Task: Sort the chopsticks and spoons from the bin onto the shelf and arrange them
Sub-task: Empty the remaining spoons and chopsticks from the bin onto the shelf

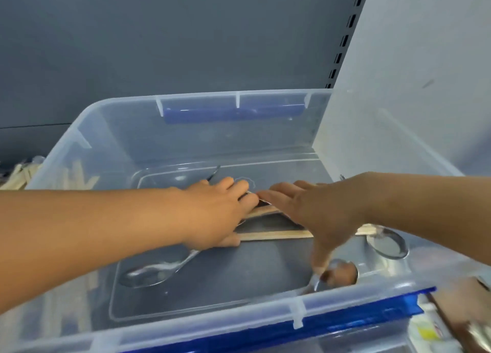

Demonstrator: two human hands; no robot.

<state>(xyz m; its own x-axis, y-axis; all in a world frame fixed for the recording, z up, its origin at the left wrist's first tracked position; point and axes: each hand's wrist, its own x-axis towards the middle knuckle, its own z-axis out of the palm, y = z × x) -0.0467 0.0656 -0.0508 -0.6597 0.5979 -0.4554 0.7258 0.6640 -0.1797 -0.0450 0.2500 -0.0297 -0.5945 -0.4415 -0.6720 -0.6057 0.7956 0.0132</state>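
Hands meet near the middle of a clear plastic bin [111, 129], seen from the head camera. The left hand [215, 214] comes in from 9 o'clock, its fingers curled down over the ends of the wooden chopsticks [276, 234] and a thin metal handle; whether it truly pinches them cannot be told. The right hand [316, 214] enters from 3 o'clock with fingers spread flat, lying across the same chopsticks. On the bin floor three metal spoons lie apart: one spoon [151, 273] at 7 o'clock, a second spoon [337, 273] at 5 o'clock just under the right thumb, and a third spoon [388, 242] at 4 o'clock. More chopsticks [18, 176] rest on the shelf outside the bin at 9 o'clock. A blue latch [345, 323] runs along the near rim.
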